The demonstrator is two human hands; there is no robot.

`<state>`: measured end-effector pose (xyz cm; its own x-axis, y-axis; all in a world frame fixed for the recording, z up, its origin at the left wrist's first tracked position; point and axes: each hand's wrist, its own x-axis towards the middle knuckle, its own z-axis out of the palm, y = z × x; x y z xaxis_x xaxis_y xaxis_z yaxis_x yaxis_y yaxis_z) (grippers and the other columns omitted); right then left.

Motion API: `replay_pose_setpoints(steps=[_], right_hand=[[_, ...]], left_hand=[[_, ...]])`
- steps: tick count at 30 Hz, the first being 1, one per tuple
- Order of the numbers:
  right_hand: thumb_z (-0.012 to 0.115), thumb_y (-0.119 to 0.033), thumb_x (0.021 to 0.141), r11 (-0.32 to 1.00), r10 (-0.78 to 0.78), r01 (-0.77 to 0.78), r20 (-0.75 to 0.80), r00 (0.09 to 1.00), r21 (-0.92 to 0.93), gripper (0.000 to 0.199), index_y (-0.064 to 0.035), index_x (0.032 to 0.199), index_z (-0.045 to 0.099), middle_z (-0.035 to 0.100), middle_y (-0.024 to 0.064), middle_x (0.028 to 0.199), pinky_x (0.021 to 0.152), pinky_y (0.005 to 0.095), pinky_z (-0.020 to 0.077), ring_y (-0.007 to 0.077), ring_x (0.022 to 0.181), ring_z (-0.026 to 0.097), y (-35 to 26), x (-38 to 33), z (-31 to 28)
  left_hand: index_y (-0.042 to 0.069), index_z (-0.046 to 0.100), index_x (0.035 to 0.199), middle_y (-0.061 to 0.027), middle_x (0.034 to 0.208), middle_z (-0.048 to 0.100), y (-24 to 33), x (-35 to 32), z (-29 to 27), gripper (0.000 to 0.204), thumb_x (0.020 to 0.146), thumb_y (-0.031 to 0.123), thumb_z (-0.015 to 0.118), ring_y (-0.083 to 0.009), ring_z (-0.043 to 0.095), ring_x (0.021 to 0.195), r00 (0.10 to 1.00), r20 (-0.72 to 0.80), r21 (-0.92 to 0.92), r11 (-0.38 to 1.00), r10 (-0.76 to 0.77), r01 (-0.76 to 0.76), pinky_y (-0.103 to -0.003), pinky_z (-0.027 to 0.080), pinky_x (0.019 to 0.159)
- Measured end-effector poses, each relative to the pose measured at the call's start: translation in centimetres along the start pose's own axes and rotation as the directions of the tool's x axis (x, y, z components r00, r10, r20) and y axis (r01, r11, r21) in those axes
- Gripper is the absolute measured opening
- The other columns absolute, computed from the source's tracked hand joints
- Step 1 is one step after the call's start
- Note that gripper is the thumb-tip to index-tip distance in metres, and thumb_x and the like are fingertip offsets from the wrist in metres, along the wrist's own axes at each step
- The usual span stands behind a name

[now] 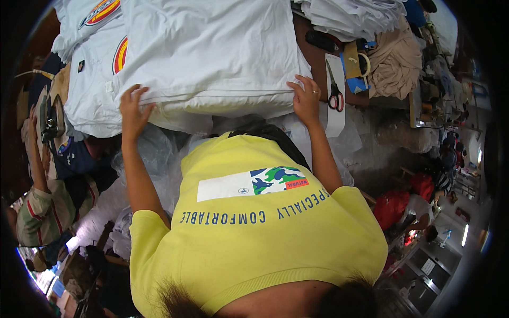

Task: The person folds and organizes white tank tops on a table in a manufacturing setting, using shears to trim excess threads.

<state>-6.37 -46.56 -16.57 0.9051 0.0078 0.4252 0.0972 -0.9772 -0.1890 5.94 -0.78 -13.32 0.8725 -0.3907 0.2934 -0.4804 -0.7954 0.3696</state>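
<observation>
A white T-shirt (212, 53) lies spread over other white garments, its hem along the table's near edge. At the hem's left end is my left hand (135, 110), with its thumb and fingers apart and its fingertips against the cloth. My right hand (306, 99), wearing a ring, rests at the hem's right corner. Its fingers are stretched out over the fabric, and neither hand is closed round anything. Under the top shirt, to the left, more white shirts (85, 95) show parts of a red and yellow print.
Right of the shirt lie black-handled scissors (335, 98) on a white strip, a tape roll (364, 64) and a beige cloth heap (395, 58). White garments (352, 18) are piled at the far right. A co-worker's arm (35, 153) reaches toward an iron (55, 114) at left.
</observation>
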Motion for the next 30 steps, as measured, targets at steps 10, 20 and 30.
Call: replay_pose_setpoints(steps=[10,20,30], right_hand=[[0.058,-0.018,0.077,0.920,0.327,-0.331,0.058,0.943,0.208,0.017,-0.0150,0.093,0.058,0.056,0.0056,0.070,0.070,0.0416,0.0415,0.0265,0.073,0.056,4.5,5.8,4.3],[0.058,-0.021,0.079,0.991,0.117,-0.123,-0.105,0.988,-0.053,0.038,-0.0152,0.116,0.052,0.054,0.0038,0.116,0.090,0.0471,0.0336,0.0243,0.112,0.046,-0.5,5.0,3.7],[0.049,-0.036,0.087,0.998,-0.055,0.058,0.144,0.988,-0.012,0.050,-0.0112,0.130,0.044,0.040,0.0039,0.138,0.104,0.0458,0.0215,0.0166,0.129,0.034,-2.9,2.0,5.9]], left_hand=[[0.006,0.062,0.091,-0.0071,0.083,0.063,-4.9,4.0,1.3,0.022,0.075,0.020,0.065,-0.0255,0.060,0.080,0.981,0.153,-0.024,0.992,-0.122,0.128,-0.036,0.044,0.074],[0.011,0.060,0.102,-0.0107,0.108,0.058,3.5,6.3,6.3,0.027,0.077,0.002,0.055,-0.0291,0.054,0.102,0.961,-0.254,-0.014,0.993,0.110,-0.118,-0.040,0.041,0.086],[0.018,0.036,0.136,0.0023,0.144,0.029,10.8,1.6,12.1,0.061,0.084,0.047,0.049,-0.0204,0.024,0.134,0.964,0.208,0.060,0.982,0.165,-0.181,-0.052,0.014,0.107]])
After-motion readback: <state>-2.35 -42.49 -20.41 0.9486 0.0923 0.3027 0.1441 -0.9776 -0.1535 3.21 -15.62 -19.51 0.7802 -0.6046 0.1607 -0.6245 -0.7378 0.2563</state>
